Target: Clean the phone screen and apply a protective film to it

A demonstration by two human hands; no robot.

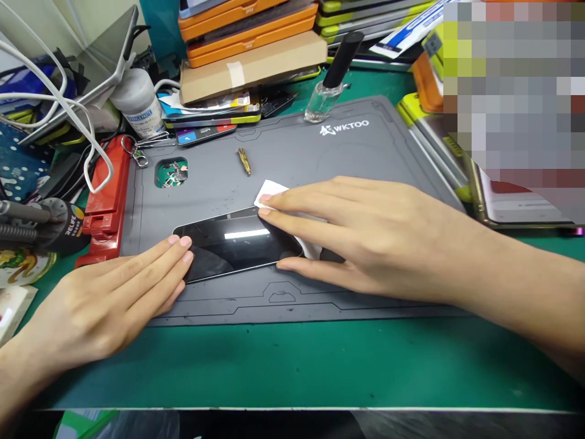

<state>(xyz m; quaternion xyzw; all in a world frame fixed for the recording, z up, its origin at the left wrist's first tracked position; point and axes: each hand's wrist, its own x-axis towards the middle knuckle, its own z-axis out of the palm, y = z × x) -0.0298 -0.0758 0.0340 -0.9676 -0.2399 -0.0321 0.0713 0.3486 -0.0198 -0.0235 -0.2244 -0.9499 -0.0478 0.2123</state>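
A smartphone [237,247] with a dark, glossy screen lies face up on the grey work mat [205,177], slightly slanted. My left hand [114,299] holds its left end, fingers straight and close together on the glass, thumb low at the near side. Over the right end reaches my right hand [365,235], with a white wipe [273,188] under its fingers and palm. The right thumb touches the phone's near edge and a finger rests at the far edge. Most of the wipe is hidden by that hand.
A brass screwdriver bit [244,161] lies behind the phone. Farther back stand a glass bottle [322,102] with a black cap and a white paste jar [139,107]. Orange cases [251,36] are stacked behind. A red clamp [107,204] borders the left side; another phone [525,204] lies right.
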